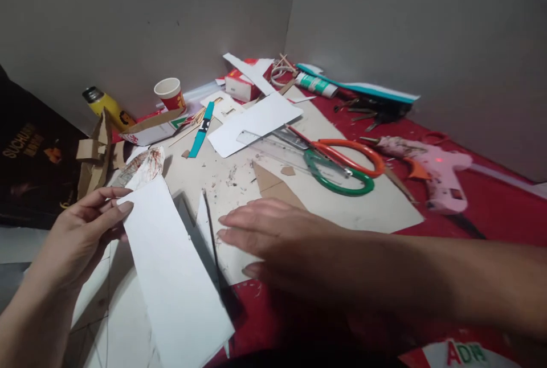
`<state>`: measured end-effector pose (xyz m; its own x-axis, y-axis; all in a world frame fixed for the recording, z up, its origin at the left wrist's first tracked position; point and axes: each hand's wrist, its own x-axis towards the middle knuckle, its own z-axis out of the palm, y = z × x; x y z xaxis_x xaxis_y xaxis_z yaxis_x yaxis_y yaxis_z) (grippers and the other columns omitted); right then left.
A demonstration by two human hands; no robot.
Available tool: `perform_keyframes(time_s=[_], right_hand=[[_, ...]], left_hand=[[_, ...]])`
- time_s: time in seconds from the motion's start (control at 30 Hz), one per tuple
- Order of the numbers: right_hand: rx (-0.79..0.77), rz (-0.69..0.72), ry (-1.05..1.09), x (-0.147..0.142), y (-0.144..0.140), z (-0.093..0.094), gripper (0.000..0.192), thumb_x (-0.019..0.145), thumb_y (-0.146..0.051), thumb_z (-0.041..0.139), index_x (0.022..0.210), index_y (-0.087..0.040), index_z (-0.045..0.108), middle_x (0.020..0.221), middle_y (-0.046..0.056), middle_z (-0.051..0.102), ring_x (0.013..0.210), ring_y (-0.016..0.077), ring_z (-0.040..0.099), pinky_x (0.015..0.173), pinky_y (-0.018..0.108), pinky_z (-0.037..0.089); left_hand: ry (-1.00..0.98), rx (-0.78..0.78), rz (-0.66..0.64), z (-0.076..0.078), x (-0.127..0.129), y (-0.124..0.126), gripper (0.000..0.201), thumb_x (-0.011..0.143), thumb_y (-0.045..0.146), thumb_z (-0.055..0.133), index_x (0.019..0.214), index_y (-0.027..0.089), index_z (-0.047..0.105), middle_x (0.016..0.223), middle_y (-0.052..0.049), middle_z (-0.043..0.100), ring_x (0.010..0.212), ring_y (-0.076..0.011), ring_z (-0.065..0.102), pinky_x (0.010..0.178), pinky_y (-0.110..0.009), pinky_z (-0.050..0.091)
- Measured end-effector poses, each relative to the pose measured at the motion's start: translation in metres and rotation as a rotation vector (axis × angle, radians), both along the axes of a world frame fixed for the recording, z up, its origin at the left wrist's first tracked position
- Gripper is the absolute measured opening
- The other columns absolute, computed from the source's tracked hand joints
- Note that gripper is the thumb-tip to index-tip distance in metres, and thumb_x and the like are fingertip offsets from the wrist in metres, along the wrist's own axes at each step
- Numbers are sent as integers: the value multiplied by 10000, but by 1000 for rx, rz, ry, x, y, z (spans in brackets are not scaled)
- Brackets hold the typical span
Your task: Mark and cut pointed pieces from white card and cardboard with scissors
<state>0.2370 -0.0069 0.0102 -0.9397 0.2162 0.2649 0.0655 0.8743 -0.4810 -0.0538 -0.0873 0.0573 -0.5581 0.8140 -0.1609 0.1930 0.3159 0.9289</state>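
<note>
My left hand [83,231] pinches the upper left corner of a long white cardboard strip [175,277] that slants down toward me. My right hand [273,237] lies flat, palm down, fingers pointing left, on a beige cardboard sheet [342,203]. Its fingertips rest at a small upright white card piece [207,225] just right of the strip. A brown cardboard cutout [271,183] lies just beyond the right hand.
Orange and green scissors [342,166] and a clear ruler [273,148] lie behind on the sheet. A pink glue gun [436,177] sits right on the red table cover. White card pieces, a teal strip [200,129], a paper cup [170,93], a yellow bottle [105,105] and cardboard scraps crowd the back.
</note>
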Motion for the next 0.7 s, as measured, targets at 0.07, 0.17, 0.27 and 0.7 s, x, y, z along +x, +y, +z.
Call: perform_keyframes(time_s=[0.07,0.17,0.27,0.7], right_hand=[[12,-143,29,12,12,9,383,964,-260,521,1309,-100,567,1288,165,648,1181,265,593,990,398,473],[87,-459,-126,29,30,12,445,943,-305,533,1328,-84,560,1238,200,659,1114,332,621,922,475,502],[66,-619,-327,34,39,8,533,910,-384,583,1345,-79,544,1277,220,622,1123,366,609,906,479,509],[-234,-677,-284,10,45,-5,527,745,-367,719,1199,-131,595,1098,148,665,956,304,616,755,348,453]], left_hand=[[-18,-50,14,12,12,2,358,554,231,832,884,185,700,549,81,572,472,-75,506,391,-141,419],[0,-83,-89,19,29,9,467,550,299,838,975,174,690,687,42,650,501,-85,532,429,-189,510],[-71,-54,-294,10,46,22,422,624,310,817,993,187,655,644,71,593,503,-98,566,462,-229,556],[-5,-125,-481,-43,78,79,263,911,260,633,1148,153,589,973,-39,658,723,-161,664,656,-352,588]])
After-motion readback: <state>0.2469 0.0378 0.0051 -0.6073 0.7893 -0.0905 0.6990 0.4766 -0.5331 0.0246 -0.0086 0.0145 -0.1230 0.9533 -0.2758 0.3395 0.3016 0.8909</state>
